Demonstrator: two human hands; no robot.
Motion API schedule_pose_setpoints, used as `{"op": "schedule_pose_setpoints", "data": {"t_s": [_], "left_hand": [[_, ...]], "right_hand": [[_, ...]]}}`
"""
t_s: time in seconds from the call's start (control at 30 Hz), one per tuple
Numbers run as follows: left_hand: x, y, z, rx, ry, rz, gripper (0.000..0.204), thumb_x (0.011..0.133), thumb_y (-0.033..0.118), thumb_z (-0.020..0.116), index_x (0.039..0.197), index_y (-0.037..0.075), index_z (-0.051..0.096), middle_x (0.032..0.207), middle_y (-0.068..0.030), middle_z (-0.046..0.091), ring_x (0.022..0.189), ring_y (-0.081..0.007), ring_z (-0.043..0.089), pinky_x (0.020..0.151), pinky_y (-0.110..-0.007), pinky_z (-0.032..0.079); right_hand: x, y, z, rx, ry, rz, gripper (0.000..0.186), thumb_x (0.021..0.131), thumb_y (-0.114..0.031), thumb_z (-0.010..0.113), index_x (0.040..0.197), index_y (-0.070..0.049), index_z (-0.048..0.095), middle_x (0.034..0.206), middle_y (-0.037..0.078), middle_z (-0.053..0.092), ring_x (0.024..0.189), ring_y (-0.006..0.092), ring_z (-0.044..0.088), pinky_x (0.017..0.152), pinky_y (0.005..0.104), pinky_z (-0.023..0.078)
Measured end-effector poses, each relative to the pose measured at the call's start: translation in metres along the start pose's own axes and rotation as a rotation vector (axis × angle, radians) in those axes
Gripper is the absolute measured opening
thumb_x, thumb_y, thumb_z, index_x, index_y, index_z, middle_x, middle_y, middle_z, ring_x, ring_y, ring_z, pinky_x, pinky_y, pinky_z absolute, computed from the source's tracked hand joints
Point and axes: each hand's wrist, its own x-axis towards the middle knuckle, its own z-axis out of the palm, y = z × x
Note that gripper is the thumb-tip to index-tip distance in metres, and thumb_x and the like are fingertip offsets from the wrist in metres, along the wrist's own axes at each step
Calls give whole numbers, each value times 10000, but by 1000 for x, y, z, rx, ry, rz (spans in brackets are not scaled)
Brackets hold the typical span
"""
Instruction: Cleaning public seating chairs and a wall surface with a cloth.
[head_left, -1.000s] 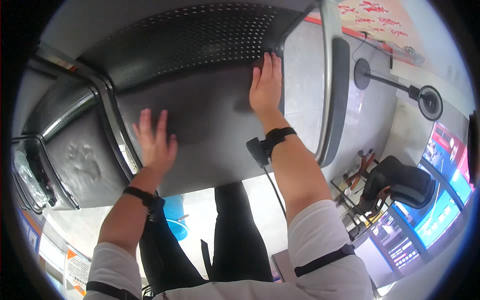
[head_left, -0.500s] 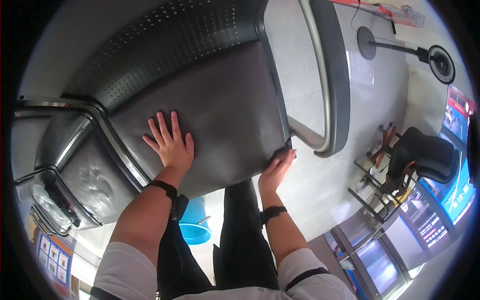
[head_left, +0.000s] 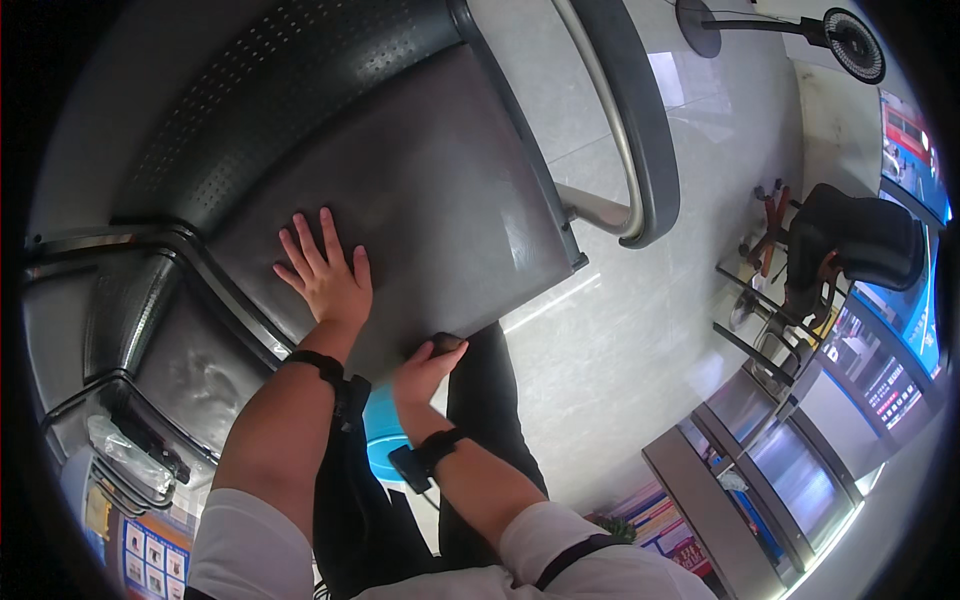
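Observation:
My left hand (head_left: pixel 330 280) lies on the dark padded seat (head_left: pixel 440 170) of a metal bench chair, palm down with fingers spread. My right hand (head_left: pixel 425 372) is at the seat’s front edge, fingers closed round a small dark thing (head_left: pixel 447 344) that I cannot make out. The perforated backrest (head_left: pixel 280 70) rises behind the seat, and a curved metal armrest (head_left: pixel 655 150) is at its right. A blue bucket (head_left: pixel 385 450) shows partly below the seat, beside my legs.
An adjoining seat (head_left: pixel 190 360) is on the left, with a clear plastic bag (head_left: pixel 125 450). At the right are a standing fan (head_left: pixel 850 45), a black office chair (head_left: pixel 850 245) on the tiled floor (head_left: pixel 600 360), lit screens (head_left: pixel 880 380) and a metal cabinet (head_left: pixel 770 480).
My right hand has moved from the seat’s back right, down to the front right corner, then leftward along the front edge. My left hand stays spread on the seat. The view has turned.

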Motion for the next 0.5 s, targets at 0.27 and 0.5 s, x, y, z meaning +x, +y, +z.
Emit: {"op": "schedule_pose_setpoints", "data": {"t_s": [0.27,0.5], "left_hand": [[0,3,1,47,-19,3,723,1005,428,470,1621,207,162,1679,-135,79,1533,-420,73,1148,-717,122],[-1,0,6,69,49,23,766,969,417,493,1619,178,167,1673,-160,77,1523,-453,70,1137,-732,112]], "right_hand": [[219,-48,-115,-40,250,-447,611,929,-154,681,1448,-3,395,1333,224,562,1217,390,571,1046,435,452],[273,-87,-160,-483,164,-992,414,843,-176,778,1227,-83,657,1091,142,636,907,323,662,738,416,556]]}}
